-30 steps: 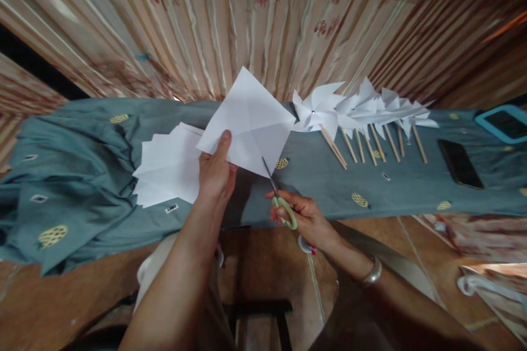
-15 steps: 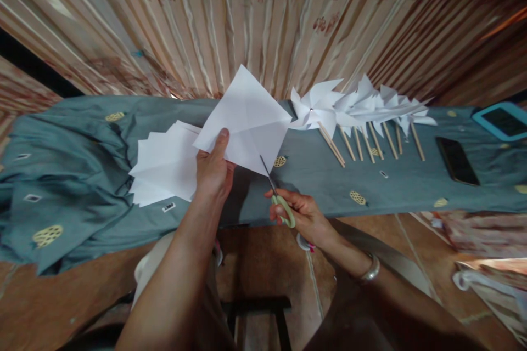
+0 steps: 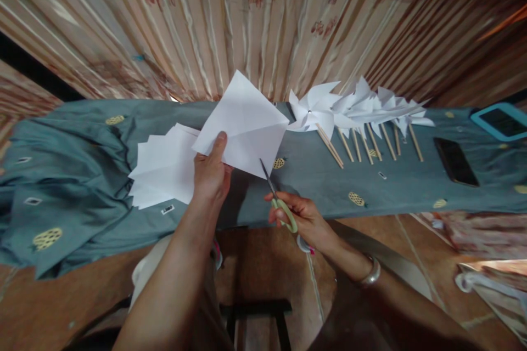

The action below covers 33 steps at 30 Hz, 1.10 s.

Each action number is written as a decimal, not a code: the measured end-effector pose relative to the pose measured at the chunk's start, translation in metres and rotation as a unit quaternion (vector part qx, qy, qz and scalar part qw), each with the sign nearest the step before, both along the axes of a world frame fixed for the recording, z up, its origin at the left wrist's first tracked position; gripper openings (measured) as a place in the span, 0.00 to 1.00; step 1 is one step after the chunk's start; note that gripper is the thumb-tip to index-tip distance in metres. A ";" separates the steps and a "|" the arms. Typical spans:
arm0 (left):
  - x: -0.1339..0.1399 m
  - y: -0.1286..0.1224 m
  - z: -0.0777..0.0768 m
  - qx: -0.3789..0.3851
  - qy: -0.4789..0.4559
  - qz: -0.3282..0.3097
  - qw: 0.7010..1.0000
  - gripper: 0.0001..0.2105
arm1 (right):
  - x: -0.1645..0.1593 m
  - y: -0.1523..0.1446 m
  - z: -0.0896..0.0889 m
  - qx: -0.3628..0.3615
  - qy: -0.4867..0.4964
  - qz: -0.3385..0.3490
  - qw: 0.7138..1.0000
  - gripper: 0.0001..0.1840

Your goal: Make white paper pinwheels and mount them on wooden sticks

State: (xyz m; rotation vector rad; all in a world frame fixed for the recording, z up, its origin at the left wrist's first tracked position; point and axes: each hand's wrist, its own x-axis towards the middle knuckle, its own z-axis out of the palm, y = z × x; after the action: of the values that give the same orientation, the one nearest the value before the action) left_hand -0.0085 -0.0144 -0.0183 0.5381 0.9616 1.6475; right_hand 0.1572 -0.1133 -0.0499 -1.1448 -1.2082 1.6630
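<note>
A square sheet of white paper [image 3: 247,120] with crease lines is pinched at its left corner by my left hand [image 3: 212,170], thumb on top. My right hand [image 3: 300,214] grips scissors [image 3: 284,214] with pale green handles. Their dark blades lie at the sheet's lower right corner, one blade over the paper; whether it is cut there I cannot tell. To the left, a fanned stack of white paper sheets [image 3: 164,167] lies on the cloth. Several white paper pinwheels [image 3: 317,107] on wooden sticks rest in a row at the right.
A grey-green cloth [image 3: 304,192] with pineapple prints covers the narrow table, bunched up at the left. A dark phone [image 3: 456,162] and a blue-framed device [image 3: 502,120] lie at the far right. Patterned curtains [image 3: 255,22] hang behind the table.
The paper and both hands sit slightly lower in view, the paper a little tilted. The scissors remain at the same corner of the sheet, and both holds are unchanged.
</note>
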 end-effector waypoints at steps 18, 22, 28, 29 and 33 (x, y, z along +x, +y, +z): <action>0.013 -0.010 0.001 -0.032 -0.032 -0.034 0.998 0.15 | 0.002 0.008 0.002 0.021 -0.006 -0.021 1.000 0.23; 0.014 -0.010 0.002 -0.045 -0.036 -0.032 0.998 0.15 | 0.002 0.010 0.003 0.025 -0.014 -0.019 0.999 0.23; 0.013 -0.011 0.002 -0.044 -0.042 -0.042 0.997 0.16 | 0.002 0.011 0.005 0.025 -0.015 -0.014 0.999 0.24; 0.013 -0.011 0.002 -0.045 -0.043 -0.041 0.997 0.16 | 0.002 0.011 0.004 0.028 -0.017 -0.013 0.999 0.23; 0.014 -0.011 0.002 -0.052 -0.047 -0.035 0.997 0.15 | 0.003 0.012 0.002 0.035 -0.015 -0.013 0.999 0.23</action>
State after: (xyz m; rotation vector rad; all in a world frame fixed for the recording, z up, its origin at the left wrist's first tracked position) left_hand 0.0059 -0.0257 -0.0166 0.4169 0.9432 1.5375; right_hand 0.1599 -0.1010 -0.0484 -1.1407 -1.2546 1.5778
